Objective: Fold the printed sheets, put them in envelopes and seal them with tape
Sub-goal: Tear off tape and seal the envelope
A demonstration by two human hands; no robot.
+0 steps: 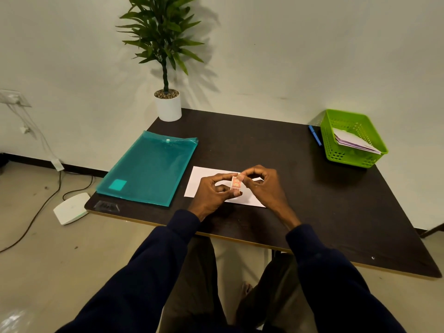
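Observation:
A white envelope [198, 180] lies flat on the dark table [276, 150], partly hidden under both hands. My left hand [213, 191] grips a small roll of tape [236, 183] with a red and orange core, held upright just above the envelope. My right hand [263, 185] pinches at the top edge of the roll with thumb and forefinger. Whether a strip of tape is pulled free is too small to tell.
A teal plastic folder [149, 168] lies at the table's left. A green basket [352, 138] holding several envelopes stands at the far right, a blue pen [315, 135] beside it. A potted plant [168, 102] stands at the back left corner.

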